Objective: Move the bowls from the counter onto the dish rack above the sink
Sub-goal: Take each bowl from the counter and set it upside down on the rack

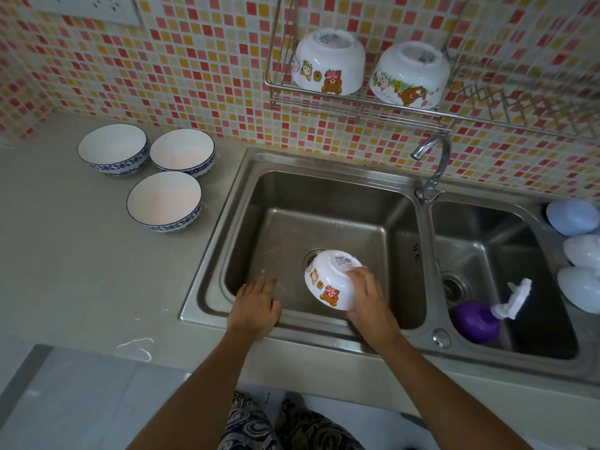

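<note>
My right hand (365,293) fingers curl over the upturned cartoon bowl (331,279) above the sink (207,287), left hand (256,302) fingers spread empty — a one-handed, possibly wet grip could slip lifting to the dish rack (357,102).

Sink (324,190) – brushed stainless steel, dull sheen, faint scuffs on the floor. Faucet (433,167) polished chrome-like metal. Dish rack (357,103) thin shiny metal wire. Cartoon bowl (331,280) glossy white, looks plastic, printed bear decals; two rack bowls (328,64) same finish. Blue-patterned bowls (164,201) glazed ceramic, smooth inside. Counter (81,254) matt grey stone-like – small white marks. Wall tiles (194,60) glossy mosaic. Purple bottle (475,321) smooth plastic.
</note>
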A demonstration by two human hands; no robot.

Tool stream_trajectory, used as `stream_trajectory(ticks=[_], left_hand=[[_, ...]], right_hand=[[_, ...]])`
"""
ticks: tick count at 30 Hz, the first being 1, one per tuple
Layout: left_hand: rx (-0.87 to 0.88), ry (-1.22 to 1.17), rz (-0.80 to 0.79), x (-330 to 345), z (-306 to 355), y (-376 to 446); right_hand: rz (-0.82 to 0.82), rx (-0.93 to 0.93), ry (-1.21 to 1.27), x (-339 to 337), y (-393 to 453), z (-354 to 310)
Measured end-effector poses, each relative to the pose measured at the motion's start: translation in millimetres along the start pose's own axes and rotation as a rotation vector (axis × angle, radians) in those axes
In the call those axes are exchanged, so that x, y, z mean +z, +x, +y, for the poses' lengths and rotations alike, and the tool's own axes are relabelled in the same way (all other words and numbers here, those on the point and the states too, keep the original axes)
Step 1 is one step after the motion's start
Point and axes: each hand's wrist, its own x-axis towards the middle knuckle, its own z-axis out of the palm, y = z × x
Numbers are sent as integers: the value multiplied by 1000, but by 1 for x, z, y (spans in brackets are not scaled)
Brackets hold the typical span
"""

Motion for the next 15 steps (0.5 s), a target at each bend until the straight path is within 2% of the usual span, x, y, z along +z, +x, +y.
stream_trajectory(ticks=[3, 5, 8, 11, 15], left_hand=[[-1, -4, 9, 1, 0, -1], [0, -3, 9, 1, 0, -1], [5, -19, 4, -1, -1, -1], [28, -48, -12, -3, -1, -1], [79, -19, -8, -20, 0, 7]], right_hand=[[6, -66, -100, 1, -4, 4], [29, -51, -72, 1, -6, 3], [32, 199, 199, 0, -4, -3], [134, 458, 458, -10, 4, -11], [276, 615, 684, -39, 22, -17]])
